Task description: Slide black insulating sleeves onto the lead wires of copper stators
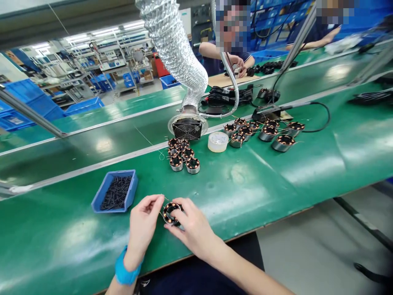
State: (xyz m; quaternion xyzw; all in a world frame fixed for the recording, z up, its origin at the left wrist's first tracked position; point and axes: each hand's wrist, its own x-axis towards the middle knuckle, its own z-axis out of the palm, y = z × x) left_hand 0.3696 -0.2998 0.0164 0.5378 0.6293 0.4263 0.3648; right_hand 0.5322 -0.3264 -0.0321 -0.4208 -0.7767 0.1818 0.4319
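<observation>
Head view, and here's the wound ring (pixel 166 214), to the right of and nearer the wearer than the blue tray (pixel 132 189). The right hand (pixel 193 224) has it gripped on the tray's right, thumb and fingers closed about the rim, one finger dipping into its opening. In between, just beside the tray's near right corner, the left hand (pixel 144 221) brings thumb and forefinger together, pinching a thin wire lead (pixel 166 198) at the ring's edge; a blue wristband (pixel 128 266) sits below. Inside the tray, a heap of small black pieces (pixel 116 192)! Beyond it to the right stands a cluster of similar rings (pixel 193 166), a black fan (pixel 187 129) under a foil duct (pixel 181 49) behind them. Further right of the tray: a round whitish container (pixel 217 141), then more wound rings (pixel 284 142). Far beyond the tray, a co-worker's hands (pixel 241 67) meet over the opposite bench.
</observation>
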